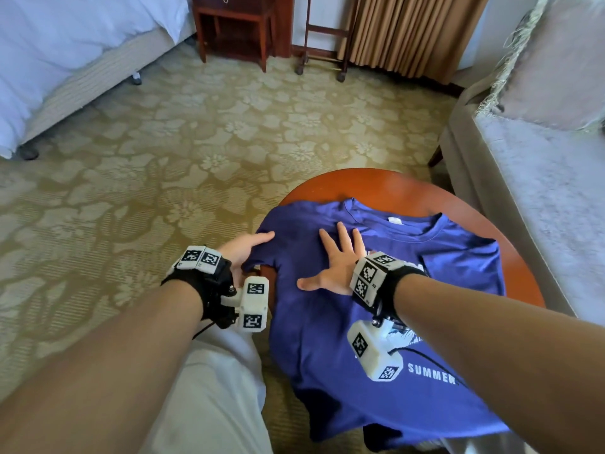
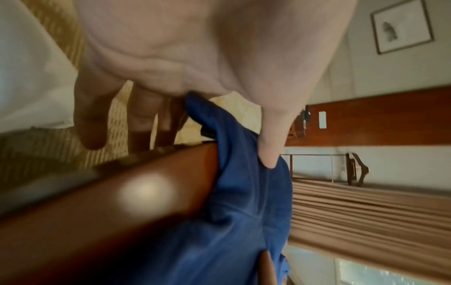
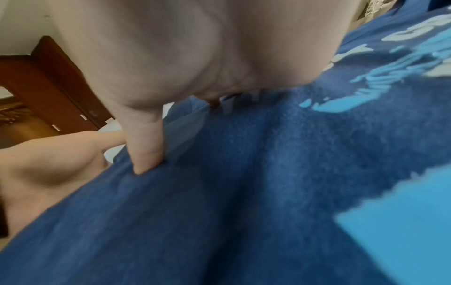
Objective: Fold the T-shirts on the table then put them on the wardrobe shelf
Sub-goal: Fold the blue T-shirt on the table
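A blue T-shirt (image 1: 311,339) with a white "SUMMER" print lies face up on the round wooden table (image 1: 360,185), its hem hanging over the near edge. My left hand (image 1: 244,249) pinches the shirt's left sleeve (image 2: 244,192) at the table's left rim, thumb (image 2: 268,152) on top and fingers (image 2: 92,125) underneath. My right hand (image 1: 337,263) lies flat on the chest of the shirt (image 3: 244,192) with fingers spread, and its thumb (image 3: 146,152) presses the cloth. A strip of dark cloth (image 1: 376,434) shows under the hem.
A grey sofa (image 1: 540,208) with a cushion stands close to the table's right side. A bed (image 1: 65,60) is at the far left, with a wooden nightstand (image 1: 235,31), a wheeled rack (image 1: 322,44) and curtains (image 1: 409,31) along the back wall. Patterned carpet (image 1: 196,158) lies between.
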Action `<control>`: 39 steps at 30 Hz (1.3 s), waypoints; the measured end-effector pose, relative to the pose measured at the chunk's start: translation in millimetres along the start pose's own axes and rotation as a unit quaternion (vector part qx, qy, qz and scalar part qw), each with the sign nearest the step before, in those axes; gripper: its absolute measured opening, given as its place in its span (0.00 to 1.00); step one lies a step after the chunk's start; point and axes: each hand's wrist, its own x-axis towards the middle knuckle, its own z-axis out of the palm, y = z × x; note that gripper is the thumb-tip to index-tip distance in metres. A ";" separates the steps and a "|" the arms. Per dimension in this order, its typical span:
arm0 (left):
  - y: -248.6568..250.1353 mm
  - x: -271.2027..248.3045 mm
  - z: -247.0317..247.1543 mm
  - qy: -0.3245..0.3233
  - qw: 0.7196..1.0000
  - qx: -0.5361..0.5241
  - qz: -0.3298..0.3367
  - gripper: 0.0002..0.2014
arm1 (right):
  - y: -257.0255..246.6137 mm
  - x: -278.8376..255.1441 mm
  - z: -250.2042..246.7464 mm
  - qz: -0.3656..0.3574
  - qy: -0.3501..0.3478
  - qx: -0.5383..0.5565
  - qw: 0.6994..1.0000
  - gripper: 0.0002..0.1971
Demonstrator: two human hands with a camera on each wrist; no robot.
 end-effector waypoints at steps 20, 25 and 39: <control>13.0 17.3 -14.5 0.218 0.967 -0.046 0.126 0.14 | 18.1 5.7 -18.0 0.050 0.086 0.048 0.994 0.55; 31.1 -5.1 6.1 0.243 0.936 0.006 0.255 0.13 | 29.5 2.4 -19.9 0.075 0.060 0.073 0.993 0.53; 29.8 -34.1 98.5 0.038 0.937 0.239 0.253 0.18 | 79.0 -9.3 -47.4 0.186 0.150 0.240 0.941 0.41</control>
